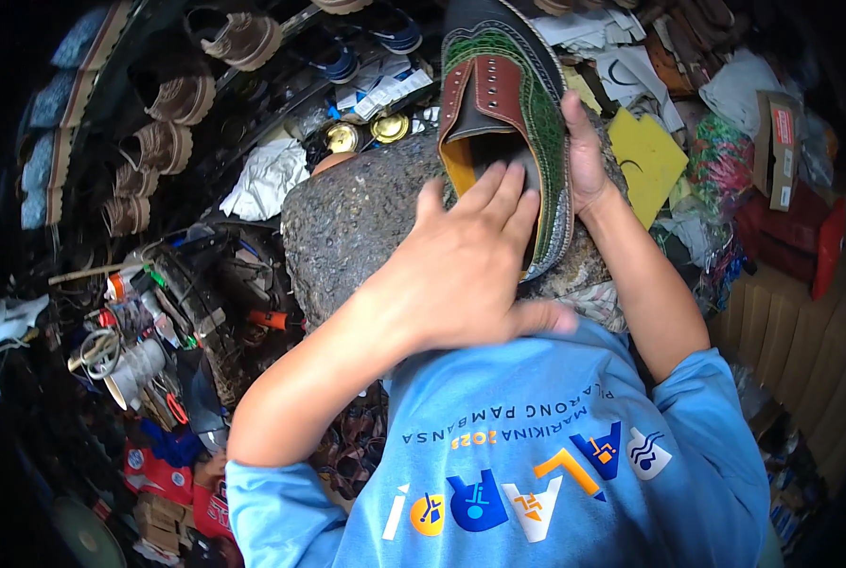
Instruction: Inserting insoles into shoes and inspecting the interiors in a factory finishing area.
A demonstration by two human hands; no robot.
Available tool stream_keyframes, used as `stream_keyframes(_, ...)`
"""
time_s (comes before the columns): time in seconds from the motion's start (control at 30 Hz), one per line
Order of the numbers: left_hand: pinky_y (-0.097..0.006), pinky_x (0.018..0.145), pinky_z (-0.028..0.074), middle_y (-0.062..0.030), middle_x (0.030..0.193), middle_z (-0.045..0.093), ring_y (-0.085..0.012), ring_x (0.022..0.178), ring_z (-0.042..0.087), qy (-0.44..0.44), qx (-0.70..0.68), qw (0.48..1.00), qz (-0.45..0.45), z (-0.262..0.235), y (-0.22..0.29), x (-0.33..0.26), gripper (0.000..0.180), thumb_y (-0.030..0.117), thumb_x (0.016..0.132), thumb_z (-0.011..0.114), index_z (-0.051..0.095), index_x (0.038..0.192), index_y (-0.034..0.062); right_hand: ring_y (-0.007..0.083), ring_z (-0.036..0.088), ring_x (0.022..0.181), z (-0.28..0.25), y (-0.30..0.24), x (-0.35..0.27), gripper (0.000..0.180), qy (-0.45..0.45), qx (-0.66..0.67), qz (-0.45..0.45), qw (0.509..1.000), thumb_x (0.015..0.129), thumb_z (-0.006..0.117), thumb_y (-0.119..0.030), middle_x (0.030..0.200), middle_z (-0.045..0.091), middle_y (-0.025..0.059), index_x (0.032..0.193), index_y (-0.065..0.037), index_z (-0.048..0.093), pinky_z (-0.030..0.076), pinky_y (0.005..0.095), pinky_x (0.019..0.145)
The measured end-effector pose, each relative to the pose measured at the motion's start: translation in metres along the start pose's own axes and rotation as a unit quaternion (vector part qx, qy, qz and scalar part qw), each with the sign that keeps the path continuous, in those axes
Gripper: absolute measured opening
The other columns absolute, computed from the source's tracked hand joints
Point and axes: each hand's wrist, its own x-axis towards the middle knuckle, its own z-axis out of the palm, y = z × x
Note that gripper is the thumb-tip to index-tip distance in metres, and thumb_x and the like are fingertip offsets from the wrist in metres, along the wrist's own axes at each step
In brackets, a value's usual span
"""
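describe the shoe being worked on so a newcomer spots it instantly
Find the big grey speckled stone block at centre. Standing on it, toe up, is a green scaly-textured leather shoe with brown eyelet panels and a yellow lining, left hand over its opening, right hand beside it. The tan sandals racked left are open-strapped.

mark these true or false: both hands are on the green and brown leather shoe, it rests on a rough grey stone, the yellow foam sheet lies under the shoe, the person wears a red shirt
1. Both hands touch the green and brown leather shoe: true; left hand covers its opening, right hand grips its side.
2. The shoe rests on the rough grey stone: true.
3. The yellow foam sheet lies under the shoe: false; it lies apart, to the right.
4. The shirt is red: false; the blue shirt has long sleeves.
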Motion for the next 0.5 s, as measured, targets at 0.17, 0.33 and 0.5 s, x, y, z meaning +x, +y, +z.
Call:
stream_keyframes(0.17, -0.071, 0.113, 0.030, -0.0367, 0.155, 0.041, -0.0448, 0.148, 0.040, -0.003, 0.045, 0.998, -0.032, 0.018, 0.007, 0.011, 0.115, 0.085, 0.088, 0.049, 0.042, 0.150, -0.0114, 0.0249, 0.063, 0.126, -0.012, -0.001, -0.003, 0.084, -0.014, -0.023, -0.006, 1.000, 0.096, 0.058, -0.070, 0.138, 0.064, 0.0148, 0.147, -0.004, 0.052, 0.053, 0.0423, 0.109)
stream_keyframes(0.33, -0.066, 0.103, 0.037, -0.0302, 0.129, 0.062, -0.0408, 0.127, 0.060, -0.016, 0.030, 0.991, -0.131, 0.005, 0.000, 0.037, 0.110, 0.088, 0.090, 0.039, 0.056, 0.130, -0.0130, 0.0311, 0.057, 0.134, 0.019, -0.002, -0.010, 0.095, 0.019, -0.011, 0.027, 0.999, 0.090, 0.063, -0.073, 0.146, 0.058, 0.0172, 0.153, -0.004, 0.045, 0.043, 0.0474, 0.119)
stream_keyframes(0.5, -0.066, 0.103, 0.037, -0.0304, 0.134, 0.061, -0.0411, 0.130, 0.058, 0.091, 0.032, 0.991, -0.094, 0.018, 0.000, 0.029, 0.111, 0.087, 0.090, 0.039, 0.055, 0.136, -0.0130, 0.0321, 0.057, 0.135, 0.017, 0.003, -0.011, 0.097, -0.033, -0.035, 0.022, 0.999, 0.090, 0.061, -0.075, 0.147, 0.057, 0.0175, 0.154, -0.004, 0.043, 0.042, 0.0479, 0.119)
